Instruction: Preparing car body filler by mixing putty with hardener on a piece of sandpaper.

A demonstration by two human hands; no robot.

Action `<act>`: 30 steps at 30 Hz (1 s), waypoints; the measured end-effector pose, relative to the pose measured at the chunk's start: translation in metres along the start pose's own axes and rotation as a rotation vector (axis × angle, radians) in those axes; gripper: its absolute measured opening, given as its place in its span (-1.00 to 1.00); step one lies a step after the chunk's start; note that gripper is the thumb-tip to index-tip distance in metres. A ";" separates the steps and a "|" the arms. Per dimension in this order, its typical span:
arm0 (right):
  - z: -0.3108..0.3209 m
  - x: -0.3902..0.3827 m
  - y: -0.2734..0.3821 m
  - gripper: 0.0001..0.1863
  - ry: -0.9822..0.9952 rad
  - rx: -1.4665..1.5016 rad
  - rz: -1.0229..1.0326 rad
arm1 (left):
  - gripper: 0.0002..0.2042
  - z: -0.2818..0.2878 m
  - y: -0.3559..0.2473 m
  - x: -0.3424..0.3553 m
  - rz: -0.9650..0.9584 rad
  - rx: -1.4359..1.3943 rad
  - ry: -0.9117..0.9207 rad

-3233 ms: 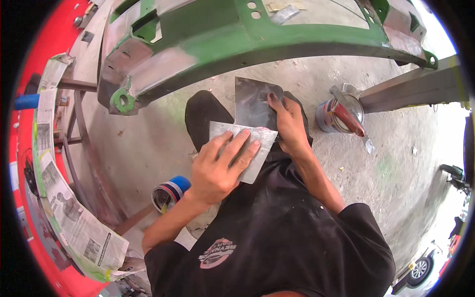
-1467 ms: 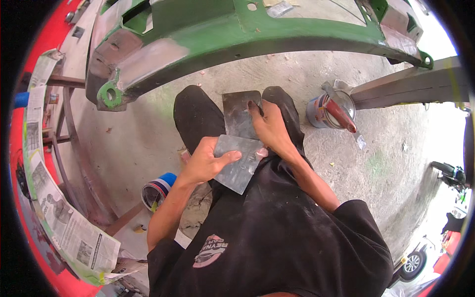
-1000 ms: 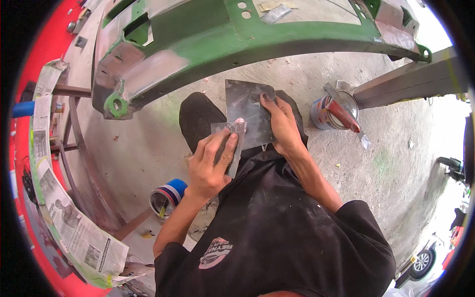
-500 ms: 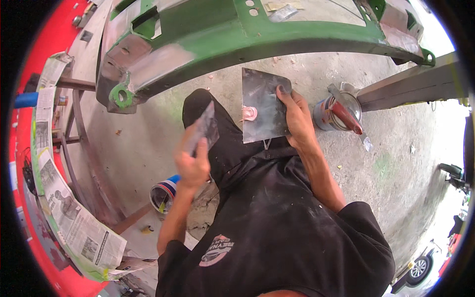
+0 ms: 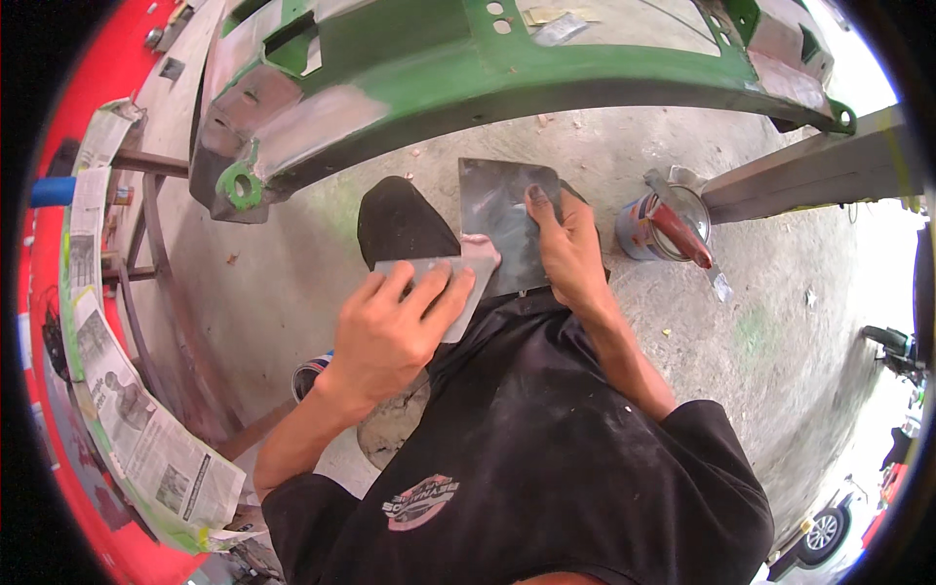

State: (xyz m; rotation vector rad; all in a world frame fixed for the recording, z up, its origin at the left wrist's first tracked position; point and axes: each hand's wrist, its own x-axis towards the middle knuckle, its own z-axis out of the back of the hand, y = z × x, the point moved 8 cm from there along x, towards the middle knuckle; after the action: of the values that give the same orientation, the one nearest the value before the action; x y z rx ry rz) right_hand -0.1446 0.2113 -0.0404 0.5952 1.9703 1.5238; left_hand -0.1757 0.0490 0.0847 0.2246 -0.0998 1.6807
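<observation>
My left hand [image 5: 390, 327] grips a flat grey spreader [image 5: 470, 310], fingers laid along its face. The spreader's edge touches a lump of pink putty [image 5: 483, 250] at the left side of a dark, smooth plate [image 5: 499, 200]. My right hand [image 5: 573, 249] holds that plate by its right edge, thumb on top, above my lap. Grey smears mark the plate's face. Just beyond stands a green curved metal frame [image 5: 468, 90] with pale pinkish filler patches, not touched by either hand.
On the concrete floor [image 5: 721, 331] to the right stands a can [image 5: 639, 229] with a red object across its top, beside a grey beam [image 5: 799, 161]. At left, a newspaper-masked curved panel [image 5: 146, 419] rests near a brown metal stand [image 5: 146, 234]. Another can [image 5: 310, 375] is partly behind my left arm.
My left hand has moved right with the spreader, bringing it against the putty on the plate. My right hand has lowered the plate slightly and shifted it left.
</observation>
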 end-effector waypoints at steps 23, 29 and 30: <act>-0.005 0.004 0.002 -0.64 0.035 -0.320 0.049 | -0.83 -0.016 0.045 -0.011 0.633 -1.099 0.130; -0.007 0.008 -0.016 -0.68 -0.004 0.287 -0.188 | -0.52 0.001 0.007 -0.005 0.105 -0.308 -0.213; -0.010 0.008 -0.011 -0.68 -0.002 0.290 -0.186 | -0.52 -0.013 0.003 -0.012 0.104 -0.303 -0.212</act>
State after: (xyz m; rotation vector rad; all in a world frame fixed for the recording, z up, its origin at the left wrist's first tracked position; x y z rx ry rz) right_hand -0.1572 0.2071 -0.0503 0.5115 2.1965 1.1350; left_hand -0.1786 0.0399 0.0694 0.1701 -0.5293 1.7161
